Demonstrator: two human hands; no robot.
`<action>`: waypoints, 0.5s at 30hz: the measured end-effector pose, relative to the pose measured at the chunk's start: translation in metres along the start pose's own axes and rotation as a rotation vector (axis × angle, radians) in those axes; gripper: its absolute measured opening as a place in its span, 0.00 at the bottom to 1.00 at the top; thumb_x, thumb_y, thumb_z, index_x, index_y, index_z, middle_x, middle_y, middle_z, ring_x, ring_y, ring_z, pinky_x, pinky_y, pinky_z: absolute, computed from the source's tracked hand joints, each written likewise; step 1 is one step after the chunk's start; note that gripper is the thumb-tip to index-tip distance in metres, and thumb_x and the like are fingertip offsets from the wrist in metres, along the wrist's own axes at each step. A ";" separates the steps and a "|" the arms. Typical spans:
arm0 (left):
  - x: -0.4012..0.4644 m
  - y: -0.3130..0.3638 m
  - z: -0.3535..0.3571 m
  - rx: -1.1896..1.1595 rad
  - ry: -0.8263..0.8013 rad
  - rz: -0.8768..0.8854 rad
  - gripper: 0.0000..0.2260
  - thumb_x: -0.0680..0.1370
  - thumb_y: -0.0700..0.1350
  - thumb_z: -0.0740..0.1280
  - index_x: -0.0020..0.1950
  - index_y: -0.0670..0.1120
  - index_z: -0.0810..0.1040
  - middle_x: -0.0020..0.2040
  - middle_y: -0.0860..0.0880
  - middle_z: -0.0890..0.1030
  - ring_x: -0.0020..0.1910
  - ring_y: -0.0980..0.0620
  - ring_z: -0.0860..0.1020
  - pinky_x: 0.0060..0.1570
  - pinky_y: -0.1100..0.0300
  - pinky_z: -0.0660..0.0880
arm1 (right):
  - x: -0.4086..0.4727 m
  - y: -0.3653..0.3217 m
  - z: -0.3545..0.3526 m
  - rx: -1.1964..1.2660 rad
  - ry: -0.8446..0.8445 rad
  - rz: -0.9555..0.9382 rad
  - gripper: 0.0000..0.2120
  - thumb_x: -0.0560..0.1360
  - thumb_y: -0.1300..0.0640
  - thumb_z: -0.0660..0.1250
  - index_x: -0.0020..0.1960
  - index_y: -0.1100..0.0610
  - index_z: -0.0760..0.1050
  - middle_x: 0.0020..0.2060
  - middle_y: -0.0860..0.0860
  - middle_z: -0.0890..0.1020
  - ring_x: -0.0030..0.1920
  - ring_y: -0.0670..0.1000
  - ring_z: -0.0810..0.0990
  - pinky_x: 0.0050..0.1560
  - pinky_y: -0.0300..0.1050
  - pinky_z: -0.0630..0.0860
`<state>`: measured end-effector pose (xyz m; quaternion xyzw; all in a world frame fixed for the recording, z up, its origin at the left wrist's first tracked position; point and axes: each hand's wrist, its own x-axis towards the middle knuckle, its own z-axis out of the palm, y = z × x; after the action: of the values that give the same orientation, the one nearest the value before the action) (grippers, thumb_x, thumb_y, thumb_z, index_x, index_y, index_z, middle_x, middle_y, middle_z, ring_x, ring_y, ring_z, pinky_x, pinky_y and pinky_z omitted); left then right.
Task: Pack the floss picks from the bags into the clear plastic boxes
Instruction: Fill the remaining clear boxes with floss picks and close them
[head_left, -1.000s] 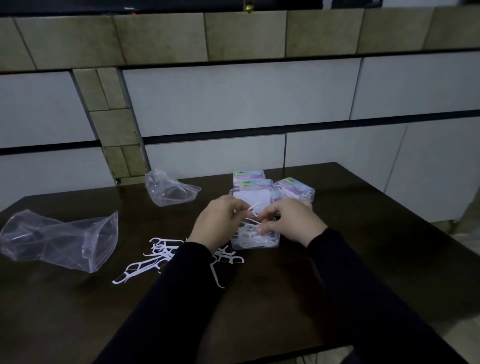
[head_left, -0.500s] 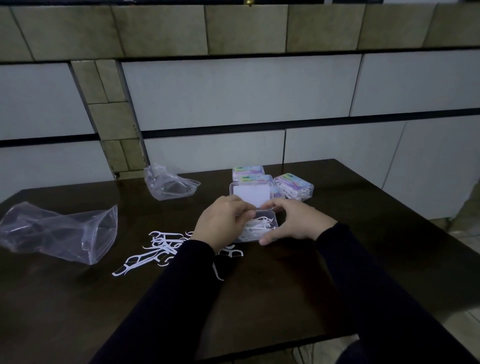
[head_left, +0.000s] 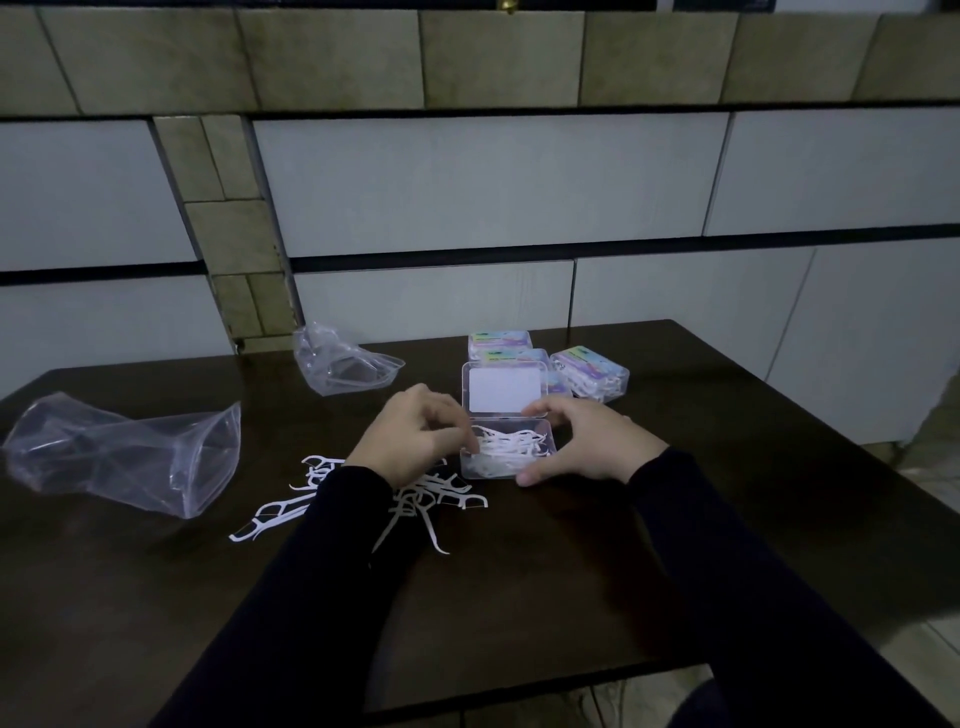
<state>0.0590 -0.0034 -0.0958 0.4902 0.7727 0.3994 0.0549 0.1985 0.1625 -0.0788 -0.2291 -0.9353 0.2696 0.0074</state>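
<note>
Dark wooden worktop sits against a wall of pale panels topped by tan tiles

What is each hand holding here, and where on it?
The right hand grips the open clear box by its right side wall. The left hand has fingertips at the box's left edge; any held pick cannot be told.

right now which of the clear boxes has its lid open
The clear box between the two hands, nearest the person: its lid stands up behind it and loose floss picks show inside. The labelled boxes behind it are all closed.
</note>
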 end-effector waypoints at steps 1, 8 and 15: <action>0.000 0.001 0.001 0.012 -0.023 -0.004 0.12 0.63 0.55 0.63 0.34 0.52 0.85 0.40 0.59 0.82 0.48 0.56 0.72 0.51 0.50 0.70 | 0.000 0.000 0.000 0.002 -0.003 0.001 0.38 0.64 0.41 0.77 0.69 0.43 0.65 0.67 0.45 0.71 0.68 0.51 0.68 0.70 0.61 0.60; 0.000 0.009 0.013 0.176 -0.025 0.081 0.13 0.68 0.49 0.60 0.40 0.54 0.85 0.43 0.59 0.83 0.46 0.57 0.70 0.48 0.54 0.71 | 0.002 0.000 0.001 0.014 -0.010 -0.002 0.37 0.64 0.42 0.77 0.69 0.42 0.65 0.66 0.46 0.72 0.67 0.51 0.69 0.69 0.60 0.64; -0.001 0.012 0.018 0.258 -0.061 0.154 0.16 0.70 0.49 0.58 0.47 0.53 0.85 0.48 0.60 0.82 0.45 0.57 0.69 0.45 0.58 0.70 | 0.002 0.001 0.001 0.012 -0.020 -0.011 0.37 0.65 0.42 0.77 0.69 0.43 0.66 0.67 0.46 0.71 0.67 0.51 0.69 0.69 0.60 0.64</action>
<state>0.0767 0.0084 -0.0997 0.5629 0.7757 0.2850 -0.0160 0.1969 0.1636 -0.0801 -0.2212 -0.9349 0.2776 0.0009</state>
